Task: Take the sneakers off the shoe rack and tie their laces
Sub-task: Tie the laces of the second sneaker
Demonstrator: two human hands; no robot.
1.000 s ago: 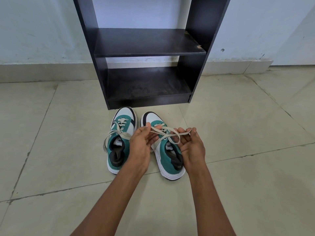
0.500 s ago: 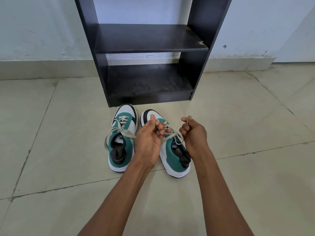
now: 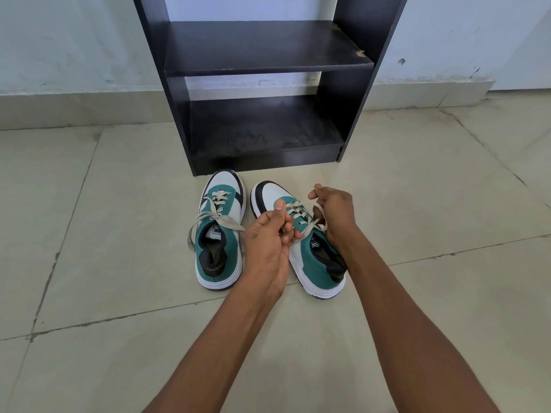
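Note:
Two teal, white and black sneakers stand side by side on the tiled floor in front of the black shoe rack (image 3: 354,93). The left sneaker (image 3: 219,234) has its beige laces in a loose bow that drapes over its sides. Both hands are over the right sneaker (image 3: 313,257). My left hand (image 3: 268,234) pinches one end of its lace (image 3: 301,214) beside the tongue. My right hand (image 3: 335,211) grips the other end, with a loop showing under its fingers.
The rack's two visible shelves hold nothing and it stands against a pale wall (image 3: 74,46) with a tiled skirting. Beige floor tiles (image 3: 119,293) with dark grout lines spread all around the shoes.
The hands had the right sneaker's lace stretched out between them. They have since drawn closer over the tongue, fingers curled on the lace ends.

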